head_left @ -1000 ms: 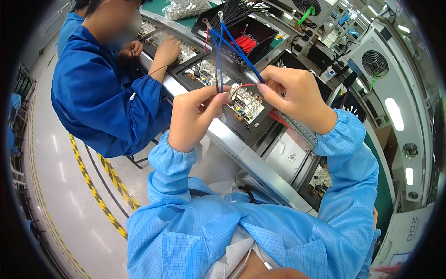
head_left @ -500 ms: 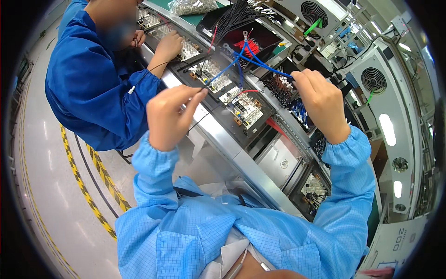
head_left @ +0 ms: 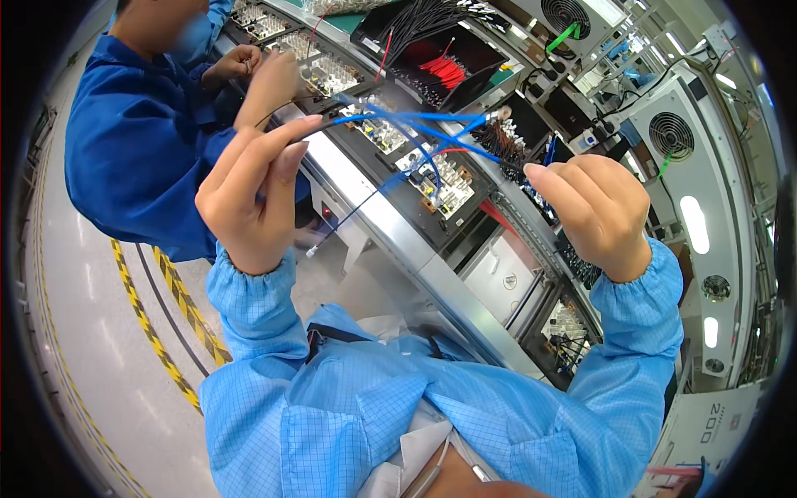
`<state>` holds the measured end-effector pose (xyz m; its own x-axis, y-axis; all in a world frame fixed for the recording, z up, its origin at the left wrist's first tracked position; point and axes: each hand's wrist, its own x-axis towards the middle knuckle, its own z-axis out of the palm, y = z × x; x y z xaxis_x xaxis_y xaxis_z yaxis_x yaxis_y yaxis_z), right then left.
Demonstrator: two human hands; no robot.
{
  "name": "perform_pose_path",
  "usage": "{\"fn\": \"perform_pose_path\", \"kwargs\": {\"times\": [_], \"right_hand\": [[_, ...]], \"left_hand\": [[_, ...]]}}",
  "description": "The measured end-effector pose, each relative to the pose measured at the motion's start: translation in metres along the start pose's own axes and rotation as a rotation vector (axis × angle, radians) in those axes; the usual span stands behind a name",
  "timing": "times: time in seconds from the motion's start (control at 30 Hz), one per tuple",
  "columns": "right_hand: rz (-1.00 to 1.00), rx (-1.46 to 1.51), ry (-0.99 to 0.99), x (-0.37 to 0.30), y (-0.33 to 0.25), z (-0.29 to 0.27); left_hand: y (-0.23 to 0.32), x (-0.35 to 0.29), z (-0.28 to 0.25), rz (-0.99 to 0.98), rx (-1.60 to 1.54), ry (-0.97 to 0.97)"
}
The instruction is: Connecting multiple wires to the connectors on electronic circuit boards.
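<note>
Left hand (head_left: pixel 247 189), one, at 10 o'clock: fingers pinched nearly together on a black-sleeved wire end (head_left: pixel 325 125). Small white plastic plug (head_left: pixel 312 250), one, at 9 o'clock, hanging on a thin dark wire. Blue insulated wires (head_left: pixel 465 144), 12 to 1 o'clock, crossing between the hands above the metal-edged worktop (head_left: pixel 427 270); blur prevents a count. Right hand (head_left: pixel 594 207), one, near 3 o'clock: fingers pinched together on a dark wire tip (head_left: pixel 516 166).

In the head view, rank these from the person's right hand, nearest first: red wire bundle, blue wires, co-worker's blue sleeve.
1. Blue wires: held in the right hand.
2. Red wire bundle: up and left.
3. Co-worker's blue sleeve: far left.
</note>
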<state>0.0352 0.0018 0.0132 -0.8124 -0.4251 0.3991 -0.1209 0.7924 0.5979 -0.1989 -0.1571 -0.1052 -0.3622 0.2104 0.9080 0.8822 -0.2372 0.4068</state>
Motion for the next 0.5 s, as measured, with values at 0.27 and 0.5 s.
{"fn": "perform_pose_path", "kwargs": {"times": [0.27,0.5], "right_hand": [[0.064,0.111,-0.093,0.015,-0.012,0.003],[0.159,0.121,-0.042,0.014,-0.007,-0.002]], "left_hand": [[0.001,0.002,-0.002,0.106,0.055,-0.14],[0.005,-0.007,0.004,-0.022,0.022,-0.227]]}}
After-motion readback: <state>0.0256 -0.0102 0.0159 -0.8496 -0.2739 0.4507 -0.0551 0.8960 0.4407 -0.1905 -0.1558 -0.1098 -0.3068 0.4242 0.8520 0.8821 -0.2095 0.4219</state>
